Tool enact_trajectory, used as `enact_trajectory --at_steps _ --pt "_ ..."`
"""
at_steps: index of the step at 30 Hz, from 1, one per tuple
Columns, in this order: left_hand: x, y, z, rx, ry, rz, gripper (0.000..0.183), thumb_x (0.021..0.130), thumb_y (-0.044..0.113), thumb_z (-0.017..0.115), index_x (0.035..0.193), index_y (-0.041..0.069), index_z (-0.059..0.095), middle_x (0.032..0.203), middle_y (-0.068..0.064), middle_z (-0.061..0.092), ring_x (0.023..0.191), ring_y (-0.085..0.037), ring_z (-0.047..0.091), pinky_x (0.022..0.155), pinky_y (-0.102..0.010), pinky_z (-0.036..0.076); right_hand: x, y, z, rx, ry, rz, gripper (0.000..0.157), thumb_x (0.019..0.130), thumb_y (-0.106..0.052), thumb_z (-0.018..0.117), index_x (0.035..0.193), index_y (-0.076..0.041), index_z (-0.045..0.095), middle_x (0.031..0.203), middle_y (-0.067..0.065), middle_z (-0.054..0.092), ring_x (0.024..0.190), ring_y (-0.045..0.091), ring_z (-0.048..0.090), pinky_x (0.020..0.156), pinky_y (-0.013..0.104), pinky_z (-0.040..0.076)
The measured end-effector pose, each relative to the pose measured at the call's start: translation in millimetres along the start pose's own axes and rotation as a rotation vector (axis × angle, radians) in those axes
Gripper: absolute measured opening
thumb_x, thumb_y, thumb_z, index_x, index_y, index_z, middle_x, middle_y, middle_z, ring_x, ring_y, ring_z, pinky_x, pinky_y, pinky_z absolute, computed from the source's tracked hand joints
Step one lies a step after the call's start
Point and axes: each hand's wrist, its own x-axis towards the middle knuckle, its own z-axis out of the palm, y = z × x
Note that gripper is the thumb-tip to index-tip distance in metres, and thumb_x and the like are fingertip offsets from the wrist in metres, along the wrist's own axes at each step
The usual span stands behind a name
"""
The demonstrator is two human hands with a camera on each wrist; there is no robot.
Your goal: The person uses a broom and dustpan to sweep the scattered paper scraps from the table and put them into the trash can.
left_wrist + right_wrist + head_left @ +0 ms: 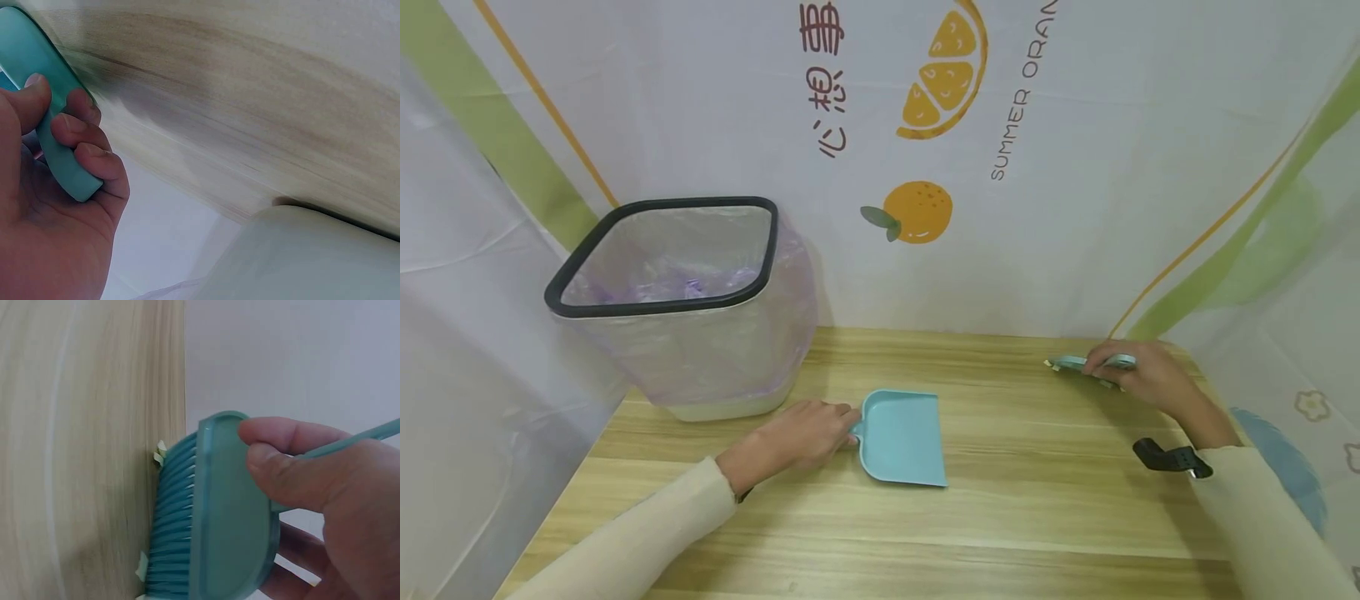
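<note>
My left hand [811, 432] grips the handle of a light-blue dustpan [904, 437], which lies on the table with its straight lip facing right. In the left wrist view, fingers and thumb curl round the dustpan's handle [59, 153]. At the table's far right, my right hand [1138, 375] holds a teal hand brush [231, 506] by its head and handle base. The bristles [172, 519] touch the wooden surface. Small pale-yellow scraps [160, 453] lie along the bristle edge; part of the brush is hidden by the hand in the head view.
A white bin [730, 358] with a black rim and a purplish liner stands at the back left of the wooden table [820, 533]. Printed white cloth [737, 100] hangs behind the table and at both sides. A black strap [1172, 457] sits at the right wrist.
</note>
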Motion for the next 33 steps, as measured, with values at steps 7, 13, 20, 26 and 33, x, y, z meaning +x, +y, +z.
enact_trajectory --at_steps 7,13,20,26,33 --pt "-0.7 -0.1 0.7 0.001 0.001 -0.003 0.018 0.113 0.023 0.066 0.114 0.005 0.064 0.097 -0.005 0.066 0.079 -0.020 0.066 0.072 -0.039 0.056 -13.4 -18.4 3.3 0.069 0.003 -0.141 0.050 0.079 0.016 0.088 0.096 -0.030 0.081 0.109 0.004 0.080 0.096 0.002 0.070 0.070 0.019 0.053" --pt "-0.6 0.6 0.1 -0.006 -0.002 -0.007 0.018 0.112 0.023 0.066 0.114 0.005 0.064 0.099 -0.005 0.067 0.081 -0.021 0.067 0.072 -0.040 0.056 -25.6 -36.5 7.6 0.101 -0.015 -0.199 0.057 0.077 0.020 0.088 0.098 -0.032 0.081 0.109 0.003 0.079 0.102 0.004 0.071 0.076 0.015 0.054" --pt "-0.7 0.4 -0.2 -0.004 -0.006 -0.007 0.018 0.112 0.022 0.066 0.115 0.004 0.064 0.102 -0.007 0.069 0.084 -0.023 0.069 0.074 -0.042 0.057 -38.3 -56.0 11.3 0.144 -0.050 -0.228 0.060 0.075 0.020 0.089 0.100 -0.034 0.080 0.109 -0.002 0.079 0.103 0.006 0.072 0.090 0.011 0.050" --pt "-0.4 -0.5 0.7 0.003 -0.010 -0.005 0.019 0.113 0.023 0.066 0.117 0.004 0.064 0.102 -0.007 0.068 0.084 -0.024 0.069 0.076 -0.042 0.058 -43.8 -67.6 8.6 0.168 -0.104 -0.248 0.060 0.078 0.018 0.088 0.102 -0.036 0.079 0.113 -0.005 0.078 0.104 0.008 0.073 0.089 0.014 0.053" --pt "-0.1 -0.9 1.0 0.013 -0.004 0.004 0.019 0.112 0.023 0.066 0.116 0.004 0.064 0.101 -0.007 0.068 0.084 -0.024 0.069 0.075 -0.042 0.058 -44.5 -75.4 -0.4 0.103 -0.036 -0.219 0.062 0.075 0.018 0.089 0.102 -0.037 0.079 0.112 -0.005 0.078 0.105 0.006 0.072 0.090 0.011 0.050"
